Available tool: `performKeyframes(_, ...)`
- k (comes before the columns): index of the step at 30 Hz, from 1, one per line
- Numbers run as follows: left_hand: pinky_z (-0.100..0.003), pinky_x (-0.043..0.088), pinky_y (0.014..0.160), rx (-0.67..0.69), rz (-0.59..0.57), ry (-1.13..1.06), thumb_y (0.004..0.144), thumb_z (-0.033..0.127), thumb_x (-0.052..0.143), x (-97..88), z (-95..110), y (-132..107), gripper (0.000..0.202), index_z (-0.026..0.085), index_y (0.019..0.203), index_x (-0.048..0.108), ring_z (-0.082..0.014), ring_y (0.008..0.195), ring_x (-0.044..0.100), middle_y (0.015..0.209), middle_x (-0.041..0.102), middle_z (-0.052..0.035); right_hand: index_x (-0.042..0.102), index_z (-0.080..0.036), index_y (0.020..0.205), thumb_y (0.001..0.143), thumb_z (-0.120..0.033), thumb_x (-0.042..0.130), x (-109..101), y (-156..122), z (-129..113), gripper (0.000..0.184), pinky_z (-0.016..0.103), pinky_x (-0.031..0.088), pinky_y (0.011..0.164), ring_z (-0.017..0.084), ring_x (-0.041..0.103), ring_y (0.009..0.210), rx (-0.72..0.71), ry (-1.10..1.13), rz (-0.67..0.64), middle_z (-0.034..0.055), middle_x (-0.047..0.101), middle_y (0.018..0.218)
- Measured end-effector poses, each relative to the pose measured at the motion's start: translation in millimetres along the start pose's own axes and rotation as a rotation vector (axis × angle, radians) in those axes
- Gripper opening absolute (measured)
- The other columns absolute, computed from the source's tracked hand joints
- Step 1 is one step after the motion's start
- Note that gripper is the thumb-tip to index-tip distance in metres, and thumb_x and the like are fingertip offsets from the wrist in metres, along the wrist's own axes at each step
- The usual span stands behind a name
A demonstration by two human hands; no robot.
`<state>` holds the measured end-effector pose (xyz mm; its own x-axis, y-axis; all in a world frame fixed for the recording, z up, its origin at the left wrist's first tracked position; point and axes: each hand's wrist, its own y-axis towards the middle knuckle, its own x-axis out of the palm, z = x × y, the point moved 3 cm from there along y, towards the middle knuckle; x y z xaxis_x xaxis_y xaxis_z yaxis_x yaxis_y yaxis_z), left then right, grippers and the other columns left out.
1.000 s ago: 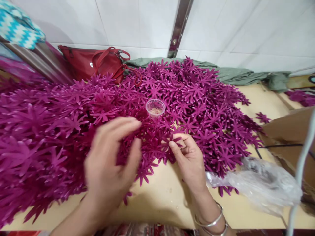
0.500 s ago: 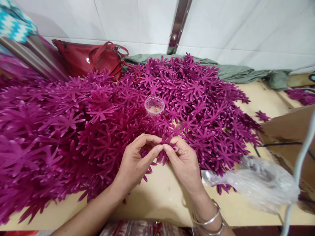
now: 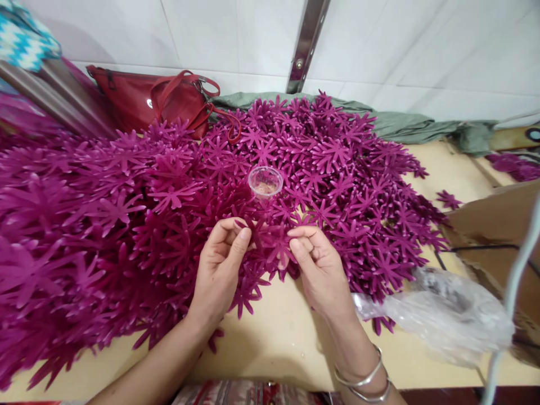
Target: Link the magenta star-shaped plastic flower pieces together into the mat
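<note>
My left hand [image 3: 219, 270] is pinched closed, thumb against forefinger, on the petal tip of a magenta artificial flower. Facing it, my right hand [image 3: 323, 273] pinches the edge of a magenta artificial flower [image 3: 276, 242] that spreads between the two hands. Whether both hands hold one piece or two overlapping ones, I cannot tell. Just beyond my fingers, a small clear plastic cup [image 3: 265, 183] with a little pale content sits among the flowers. A large heap of the same many-petalled flowers [image 3: 177, 197] surrounds it.
A red handbag [image 3: 130, 101] lies at the back left, beside metal tubes [image 3: 63, 95]. Green cloth [image 3: 405, 129] runs along the tiled wall. To the right are a crumpled clear plastic bag [image 3: 451, 315], a cardboard box [image 3: 498, 225] and a pale cable [image 3: 518, 270].
My hands have moved apart, the left one to the left and the right one slightly right. More of the flower now shows between them.
</note>
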<state>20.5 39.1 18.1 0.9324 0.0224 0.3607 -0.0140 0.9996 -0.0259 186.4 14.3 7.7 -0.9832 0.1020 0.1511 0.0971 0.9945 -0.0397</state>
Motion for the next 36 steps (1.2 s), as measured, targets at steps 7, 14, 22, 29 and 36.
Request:
performKeyframes(7, -0.026, 0.056, 0.084, 0.087, 0.155, -0.087, 0.095, 0.038, 0.068, -1.2, 20.4, 1.3, 0.015, 0.027, 0.099, 0.059, -0.0122, 0.084, 0.066, 0.096, 0.064, 0.0019, 0.065, -0.024, 0.111, 0.100, -0.040, 0.062, -10.4, 1.7, -9.2, 0.020, 0.025, 0.043, 0.064, 0.012, 0.051, 0.062, -0.095, -0.171, 0.201, -0.0063, 0.053, 0.068)
performKeyframes(14, -0.017, 0.056, 0.071, 0.075, 0.100, -0.154, 0.093, 0.030, 0.072, 10.4, 38.0, -8.6, 0.009, 0.025, 0.096, 0.065, -0.0084, 0.075, 0.059, 0.094, 0.057, 0.0021, 0.070, -0.023, 0.096, 0.093, -0.031, 0.071, -1.0, 0.9, -13.4, 0.008, 0.032, 0.054, 0.087, 0.019, 0.070, 0.094, -0.145, -0.143, 0.153, 0.0036, 0.076, 0.098)
performKeyframes(22, -0.019, 0.058, 0.081, 0.000, -0.009, -0.061, 0.094, 0.026, 0.072, 10.6, 24.7, -7.4, 0.017, 0.027, 0.108, 0.063, -0.0099, 0.083, 0.066, 0.095, 0.065, 0.0015, 0.069, -0.023, 0.100, 0.087, -0.028, 0.076, -5.4, 2.6, -3.5, 0.015, 0.027, 0.053, 0.075, 0.015, 0.066, 0.079, -0.080, -0.047, 0.214, -0.0001, 0.072, 0.087)
performKeyframes(29, -0.016, 0.057, 0.080, -0.005, 0.039, -0.049, 0.090, 0.027, 0.076, 5.6, 13.3, -2.2, 0.022, 0.024, 0.109, 0.065, -0.0081, 0.082, 0.067, 0.095, 0.069, 0.0015, 0.070, -0.022, 0.093, 0.091, -0.029, 0.073, -8.5, 3.3, -4.7, 0.008, 0.024, 0.049, 0.066, 0.012, 0.062, 0.066, -0.080, -0.114, 0.188, -0.0031, 0.069, 0.073)
performKeyframes(36, -0.013, 0.054, 0.087, 0.100, 0.132, -0.052, 0.094, 0.025, 0.073, 9.5, 42.2, -17.0, 0.012, 0.025, 0.105, 0.071, -0.0075, 0.091, 0.065, 0.098, 0.068, 0.0017, 0.068, -0.023, 0.095, 0.098, -0.032, 0.066, 3.1, -5.1, -12.8, 0.009, 0.027, 0.051, 0.065, 0.014, 0.064, 0.068, -0.108, -0.246, 0.104, -0.0017, 0.071, 0.076)
